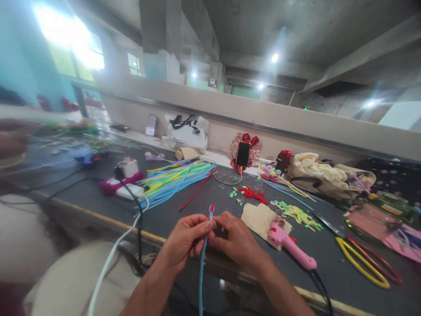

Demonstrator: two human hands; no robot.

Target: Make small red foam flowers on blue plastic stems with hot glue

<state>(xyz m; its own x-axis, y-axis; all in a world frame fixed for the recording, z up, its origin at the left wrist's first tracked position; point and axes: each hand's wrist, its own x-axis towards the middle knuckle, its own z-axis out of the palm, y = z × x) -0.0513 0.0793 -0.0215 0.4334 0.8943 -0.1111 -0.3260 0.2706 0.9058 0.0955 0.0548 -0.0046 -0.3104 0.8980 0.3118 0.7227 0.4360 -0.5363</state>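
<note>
A light-blue pipe cleaner (202, 276) stands nearly upright at the table's front edge, its lower end hanging down in front of me. Its top carries a small red piece (212, 207) with pale blue around it. With thumb and fingers, my left hand (180, 241) pinches the stem just below this top. My right hand (237, 241) is closed beside it, fingers curled against the same stem; its fingertips are partly hidden. To the right, a pink hot glue gun (291, 248) lies with its front on a piece of beige cardboard (258, 219).
Bundled blue, yellow and green pipe cleaners (180, 180) lie left, near a purple-white power strip (121, 186). Red cut pieces (252, 194) and yellow-green ones (297, 214) are ahead right. Scissors (362, 261) lie far right. A phone (243, 154) leans behind. Another person's hand (13, 140) is blurred at left.
</note>
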